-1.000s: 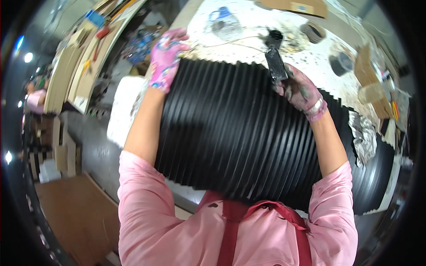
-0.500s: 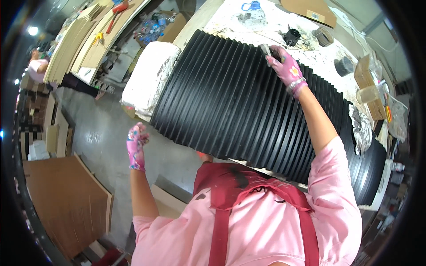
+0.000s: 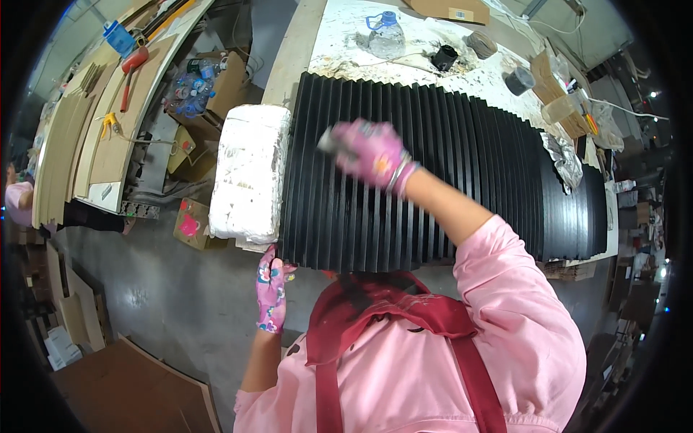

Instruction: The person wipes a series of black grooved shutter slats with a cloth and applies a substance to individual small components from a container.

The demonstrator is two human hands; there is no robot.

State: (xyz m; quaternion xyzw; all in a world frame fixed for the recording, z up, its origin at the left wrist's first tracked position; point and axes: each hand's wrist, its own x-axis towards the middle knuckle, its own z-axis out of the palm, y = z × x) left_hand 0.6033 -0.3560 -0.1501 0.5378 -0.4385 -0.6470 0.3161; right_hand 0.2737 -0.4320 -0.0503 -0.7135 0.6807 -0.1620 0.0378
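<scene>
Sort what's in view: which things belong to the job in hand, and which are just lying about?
In use, it seems:
black strips, below the right hand
small tool in that hand's grip, too blurred to identify
black pot, probably

Lying about, as far as I can judge:
jug
bottles
cardboard

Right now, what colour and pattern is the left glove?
Left glove: pink with a multicoloured floral print; head view.
</scene>
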